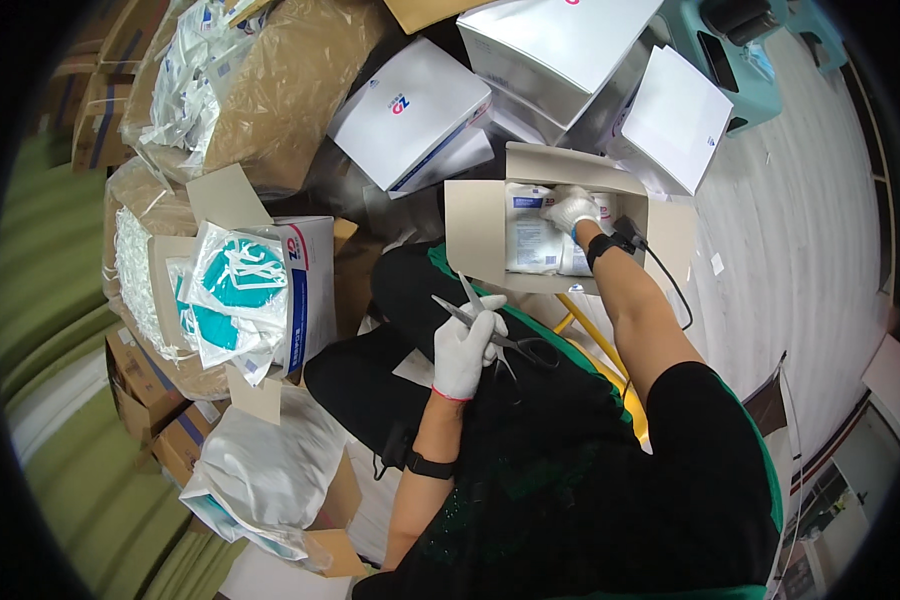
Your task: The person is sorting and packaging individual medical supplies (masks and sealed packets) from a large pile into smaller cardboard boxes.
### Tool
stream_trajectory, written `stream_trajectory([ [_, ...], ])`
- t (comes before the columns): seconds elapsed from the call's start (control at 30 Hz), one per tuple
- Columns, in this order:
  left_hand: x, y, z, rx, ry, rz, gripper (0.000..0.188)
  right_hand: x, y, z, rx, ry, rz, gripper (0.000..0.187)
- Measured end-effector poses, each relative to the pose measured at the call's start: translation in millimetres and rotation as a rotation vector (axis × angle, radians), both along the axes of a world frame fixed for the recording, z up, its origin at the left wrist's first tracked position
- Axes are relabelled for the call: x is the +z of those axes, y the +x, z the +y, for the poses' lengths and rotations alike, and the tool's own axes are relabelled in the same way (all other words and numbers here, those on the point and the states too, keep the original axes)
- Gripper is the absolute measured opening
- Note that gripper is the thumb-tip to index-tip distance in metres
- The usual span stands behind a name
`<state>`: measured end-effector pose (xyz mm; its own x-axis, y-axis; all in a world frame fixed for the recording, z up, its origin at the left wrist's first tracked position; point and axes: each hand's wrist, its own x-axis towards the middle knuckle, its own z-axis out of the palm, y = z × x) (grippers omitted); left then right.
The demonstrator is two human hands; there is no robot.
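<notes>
My left hand [460,355], in a white knit glove, is closed round a pair of scissors [533,352]. The blades stick out past the fingers, parted and pointing up and to the left. In an opened carton [477,228] ahead and to the right, flat white packets [533,245] with blue print stand in rows. My gloved right hand [572,208] reaches into this carton over the packets. Its fingers look curled, and what they grip, if anything, is hidden.
An open carton [315,280] with clear pouches of green items [245,272] stands left. White closed boxes [410,110] pile up ahead. Large plastic-lined bags [290,95] lie far left. A white bag [270,450] rests near left. A teal stool [755,95] stands far right, and a yellow bar [595,345] runs below the carton.
</notes>
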<state>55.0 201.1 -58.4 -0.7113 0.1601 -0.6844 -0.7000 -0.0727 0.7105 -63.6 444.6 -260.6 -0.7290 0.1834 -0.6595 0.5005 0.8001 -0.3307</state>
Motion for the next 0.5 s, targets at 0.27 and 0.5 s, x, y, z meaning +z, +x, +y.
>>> stream_trajectory([
  [0.27,-6.8,-0.9,-3.9,0.011,0.028,0.012,0.035,-10.0,6.0,12.3,0.073,-0.084,0.08,0.052],
  [0.5,-11.8,4.1,-3.0,0.0,0.036,0.039,0.034,-18.8,2.0,2.6,0.078,-0.235,0.043,0.079],
])
